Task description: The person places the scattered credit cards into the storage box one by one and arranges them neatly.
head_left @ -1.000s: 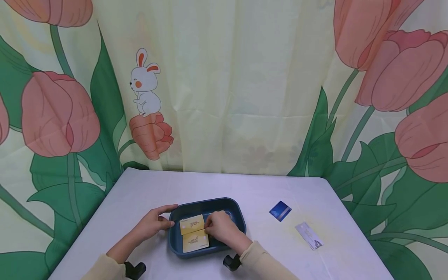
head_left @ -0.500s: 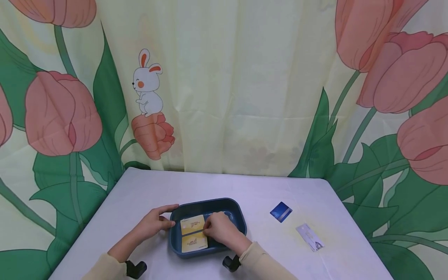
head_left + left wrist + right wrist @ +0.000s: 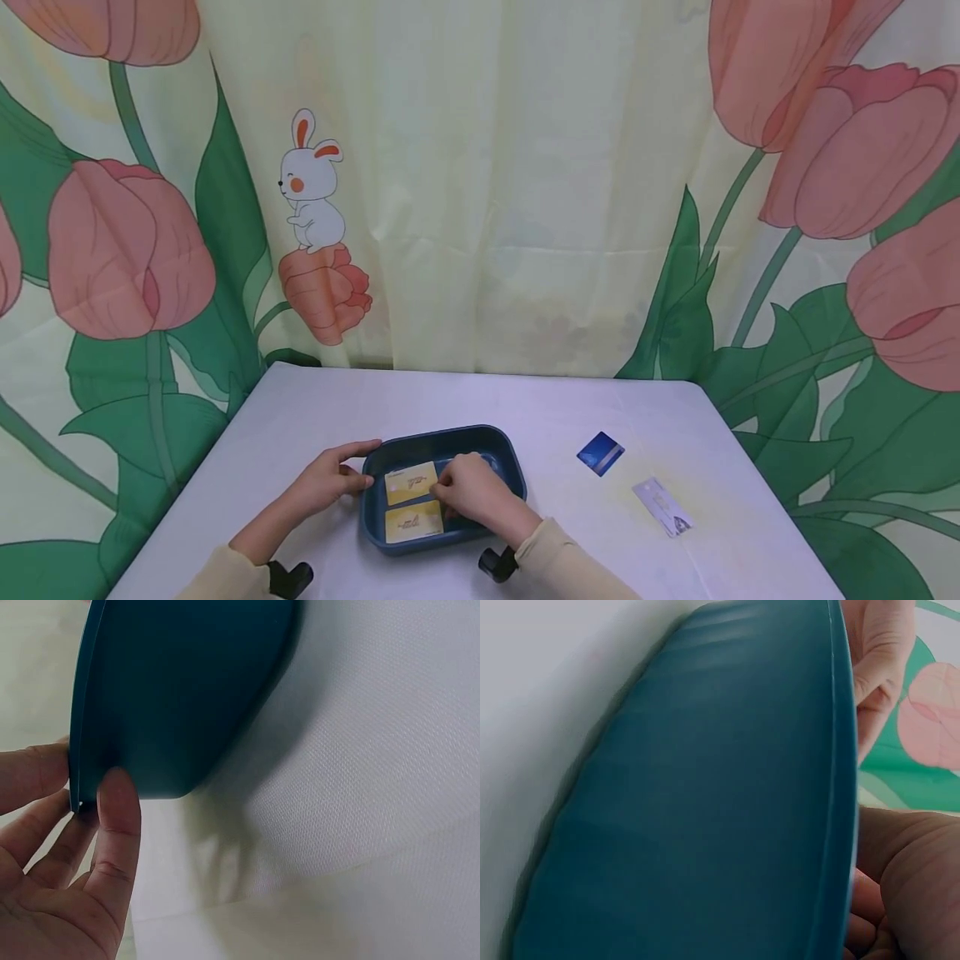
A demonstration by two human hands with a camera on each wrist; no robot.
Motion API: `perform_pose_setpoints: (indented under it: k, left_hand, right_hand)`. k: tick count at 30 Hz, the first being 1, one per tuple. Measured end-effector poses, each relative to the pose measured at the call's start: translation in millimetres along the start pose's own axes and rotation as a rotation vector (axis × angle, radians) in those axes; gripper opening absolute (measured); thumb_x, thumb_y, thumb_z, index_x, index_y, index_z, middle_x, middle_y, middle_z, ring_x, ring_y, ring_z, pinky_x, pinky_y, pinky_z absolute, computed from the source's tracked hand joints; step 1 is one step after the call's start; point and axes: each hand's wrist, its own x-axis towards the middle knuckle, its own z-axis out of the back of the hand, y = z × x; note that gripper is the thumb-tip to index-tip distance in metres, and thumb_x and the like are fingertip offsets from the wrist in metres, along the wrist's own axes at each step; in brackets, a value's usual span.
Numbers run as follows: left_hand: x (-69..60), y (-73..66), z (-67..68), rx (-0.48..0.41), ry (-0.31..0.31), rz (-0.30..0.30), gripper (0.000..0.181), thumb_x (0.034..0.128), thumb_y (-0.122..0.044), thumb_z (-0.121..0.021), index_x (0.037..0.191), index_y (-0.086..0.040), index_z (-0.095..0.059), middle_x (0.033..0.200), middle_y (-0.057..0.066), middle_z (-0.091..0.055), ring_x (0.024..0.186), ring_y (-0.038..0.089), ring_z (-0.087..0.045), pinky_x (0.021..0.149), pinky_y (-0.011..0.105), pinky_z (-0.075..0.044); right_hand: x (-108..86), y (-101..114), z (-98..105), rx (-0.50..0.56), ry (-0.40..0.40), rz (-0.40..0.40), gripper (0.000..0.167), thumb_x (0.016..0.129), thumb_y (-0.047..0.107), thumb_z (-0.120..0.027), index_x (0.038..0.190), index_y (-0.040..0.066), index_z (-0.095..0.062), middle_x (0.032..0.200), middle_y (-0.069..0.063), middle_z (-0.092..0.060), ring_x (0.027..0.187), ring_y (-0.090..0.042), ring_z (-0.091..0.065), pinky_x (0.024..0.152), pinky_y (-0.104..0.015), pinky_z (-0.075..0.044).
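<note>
In the head view, two yellow cards (image 3: 410, 483) lie one behind the other in a dark blue tray (image 3: 420, 547), with a narrow gap between them. My left hand (image 3: 327, 477) grips the tray's left end; the left wrist view shows its thumb (image 3: 118, 810) on the outer wall and other fingers at the rim. My right hand (image 3: 474, 487) reaches into the tray with bent fingers, its fingertips at the right edge of the cards. Whether they pinch a card or only touch it is hidden. In the right wrist view the tray wall covers most of that hand.
A blue card (image 3: 601, 454) and a pale, narrow printed card (image 3: 663, 507) lie on the white-covered table (image 3: 555, 517), right of the tray. Behind the table hangs a curtain (image 3: 495, 208) printed with tulips and a rabbit.
The nearer yellow card has shifted slightly left and towards the front, widening the gap to the other card. My right fingertips have moved a little left. My left hand stays on the tray.
</note>
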Motion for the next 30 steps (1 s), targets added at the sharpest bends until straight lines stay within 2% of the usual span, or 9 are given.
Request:
perform_pose_setpoints:
  k: [11,21,30]
  left_hand:
    - [-0.2,2.3,-0.2,-0.002,-0.003,0.023,0.061,0.0897,-0.005,-0.076,0.147,-0.009,-0.057,0.147,0.021,-0.057,0.082,0.019,-0.066,0.075,0.036,-0.056]
    - [1.2,2.9,-0.8,-0.007,-0.005,0.032,0.061,0.0892,-0.005,-0.077,0.147,-0.009,-0.057,0.145,0.019,-0.059,0.081,0.019,-0.067,0.075,0.036,-0.056]
    - [2.2,1.3,-0.1,-0.020,-0.002,0.021,0.062,0.0892,-0.004,-0.076,0.148,-0.007,-0.057,0.143,0.020,-0.060,0.081,0.020,-0.068,0.076,0.035,-0.056]
  right_hand:
    - [1.3,-5.3,6.0,-0.042,-0.031,0.032,0.021,0.097,0.018,-0.071,0.088,0.001,-0.081,0.060,0.004,-0.068,0.054,-0.008,-0.064,0.055,-0.021,-0.049]
    - [-0.9,-6.4,15.3,-0.040,-0.069,0.002,0.025,0.098,0.021,-0.071,0.078,0.007,-0.079,0.061,0.001,-0.068,0.056,-0.010,-0.062,0.052,-0.024,-0.047]
    - [-2.6,-11.9,23.4,-0.021,-0.095,0.000,0.026,0.098,0.020,-0.071,0.077,0.006,-0.077,0.062,-0.002,-0.068,0.059,-0.017,-0.066,0.052,-0.025,-0.046]
